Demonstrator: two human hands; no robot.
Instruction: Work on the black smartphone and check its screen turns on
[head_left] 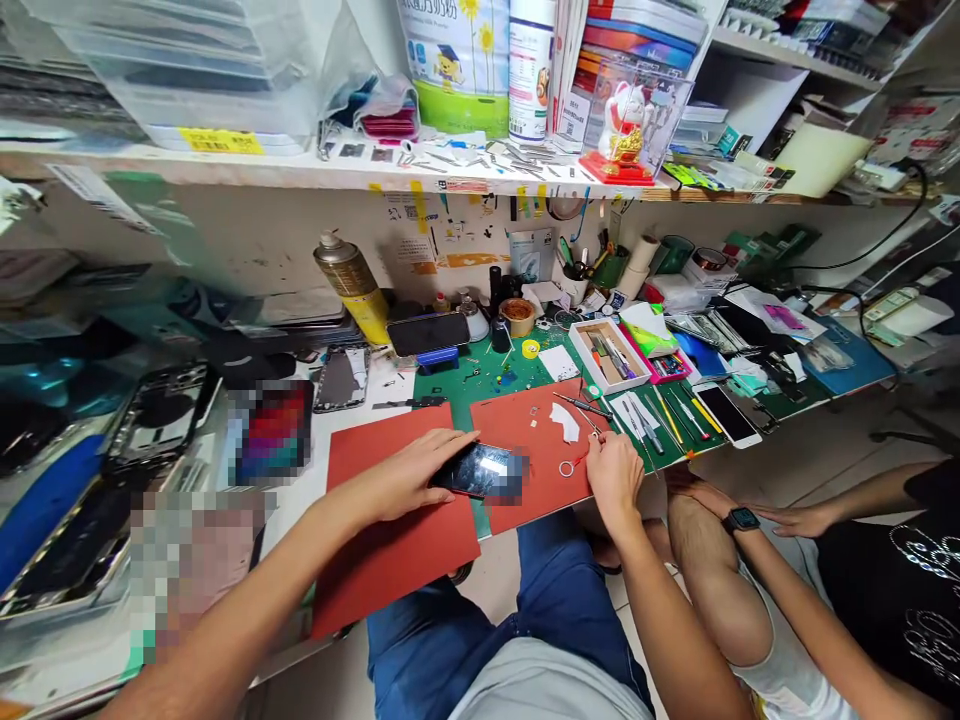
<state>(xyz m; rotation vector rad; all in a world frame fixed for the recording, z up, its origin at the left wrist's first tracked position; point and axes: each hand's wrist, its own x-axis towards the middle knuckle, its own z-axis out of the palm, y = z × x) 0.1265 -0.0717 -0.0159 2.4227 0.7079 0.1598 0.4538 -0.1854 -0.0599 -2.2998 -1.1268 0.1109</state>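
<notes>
over two red mats (397,550): a dark phone (476,472) in the left hand (409,472).

thumb at the near edge and fingers at the far edge clasp the phone's left end above the gap between mats; right hand (613,475), fingers curled, sits beside a slim dark tool (581,405), its pinch impossible to tell; a pale ring (561,470) lies between phone and right hand.

Phone screen (481,470): glossy, glass-like. Mats (397,560): smooth, matt. Jeans (551,565): denim cloth. Figurine case (670,118): clear, shiny plastic.
</notes>
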